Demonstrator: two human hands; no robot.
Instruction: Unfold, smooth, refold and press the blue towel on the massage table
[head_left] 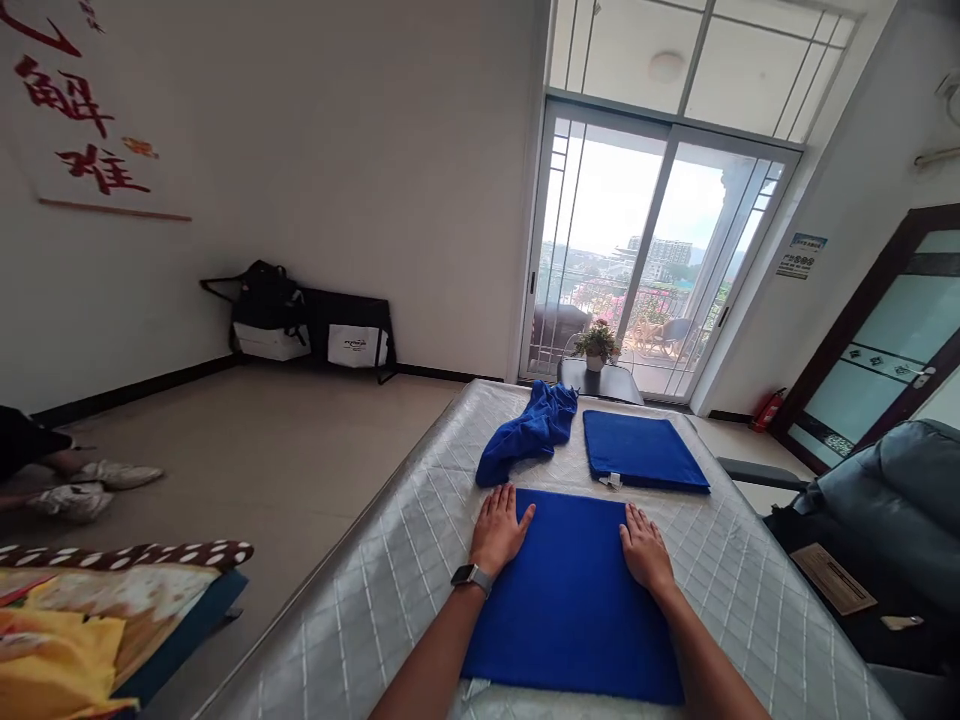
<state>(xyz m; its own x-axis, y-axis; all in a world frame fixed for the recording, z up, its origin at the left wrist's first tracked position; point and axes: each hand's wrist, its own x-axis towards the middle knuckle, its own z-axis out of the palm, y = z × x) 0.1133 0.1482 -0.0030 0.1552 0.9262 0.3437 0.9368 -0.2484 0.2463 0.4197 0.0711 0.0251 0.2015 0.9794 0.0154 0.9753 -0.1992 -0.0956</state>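
Observation:
A folded blue cloth [574, 600] lies flat before me on the silver quilted table cover [390, 560]. My left hand [500, 527], with a watch on its wrist, rests on the cloth's far left corner, fingers stretched out. At the far right corner my right hand [645, 548] presses down flat, fingers extended. Beyond it sits a second folded blue cloth [645, 450] with a white tag at its near edge. To the left of that lies a crumpled blue cloth [531, 432]. A white tag pokes out under the near edge of the front cloth.
At the table's far end, a potted plant [596, 345] stands on a dark chair. A dark armchair [892, 490] is at the right, holding a cardboard piece [832, 578]. Left are a patterned cover [142, 610] and a person's shoes [97, 490]. A black bench [345, 310] lines the wall.

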